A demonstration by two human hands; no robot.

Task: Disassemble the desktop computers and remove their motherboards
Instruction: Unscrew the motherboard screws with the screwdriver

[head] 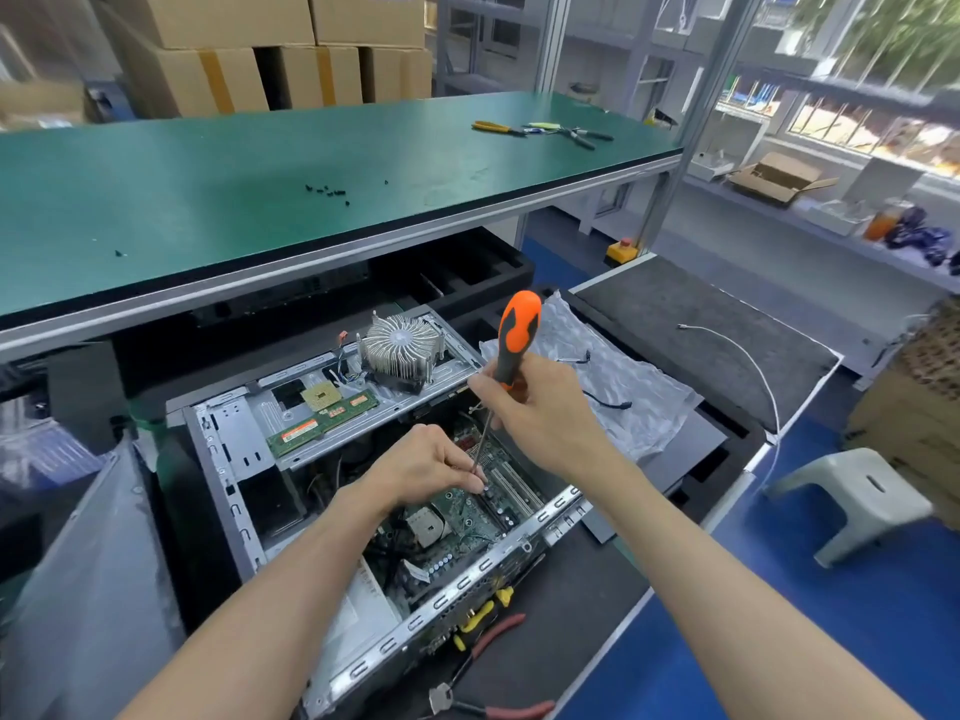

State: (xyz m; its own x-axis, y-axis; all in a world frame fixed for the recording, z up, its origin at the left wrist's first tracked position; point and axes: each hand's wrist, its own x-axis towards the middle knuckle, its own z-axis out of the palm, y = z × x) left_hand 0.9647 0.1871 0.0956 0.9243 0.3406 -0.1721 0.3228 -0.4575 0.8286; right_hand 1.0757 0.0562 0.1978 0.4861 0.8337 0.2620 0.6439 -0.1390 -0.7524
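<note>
Fingers of my right hand [540, 407] wrap tight round the lower part of the orange and black plastic screwdriver [511, 350], with its fat handle top poking up above my fist. My left hand [428, 467] sits lower, and its fingertips [475, 480] pinch the thin metal shaft close to the tip to steer it.

From the head camera I look down into the open grey metal computer case [332, 511]. It lies on its side on the dark mat under the long green workbench [260, 200]. The green motherboard [467, 511] is still down inside the case, and the tip points at it near the long card slots. A round silver heatsink [400, 345] and two green memory sticks [324, 415] rest on the case's upper metal shelf. Tiny black screws [327, 190] lie on the bench.

I think this step is undoing a board screw. To do it well, I should hold the shaft straight up, push down gently, and turn slowly so the tip does not slip onto the board.
</note>
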